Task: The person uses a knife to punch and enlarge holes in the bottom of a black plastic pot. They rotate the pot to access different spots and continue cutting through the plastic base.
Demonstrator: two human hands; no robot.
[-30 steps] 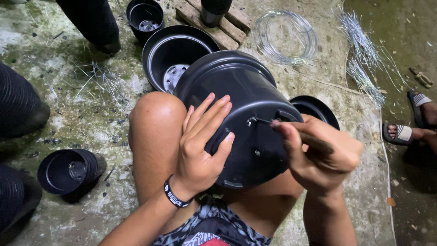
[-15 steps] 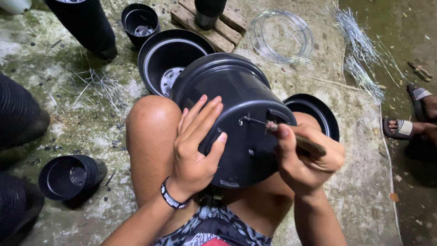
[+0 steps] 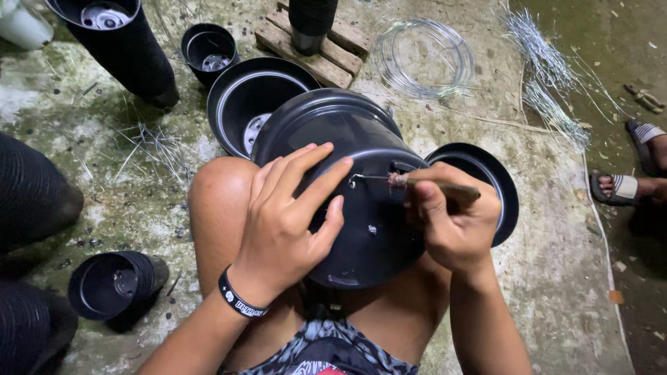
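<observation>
**Steady pot, level tool**

Head view: at frame centre, the left hand [image 3: 281, 226] spreads open-fingered, flat on the black plastic pot [image 3: 347, 187] resting on the knee. The right hand [image 3: 451, 226], fingers closed, grips a wooden-handled awl [image 3: 417, 182]; keeping it square to the wall seems best.

Coil of clear wire [image 3: 424, 59], wooden pallet [image 3: 313, 38], loose wire bundles [image 3: 542, 69], stacked black pots [image 3: 118, 42], sandalled foot [image 3: 622, 187]

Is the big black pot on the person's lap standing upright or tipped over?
Tipped over: the black pot lies on its side, base towards the person, steadied by the left hand.
</observation>
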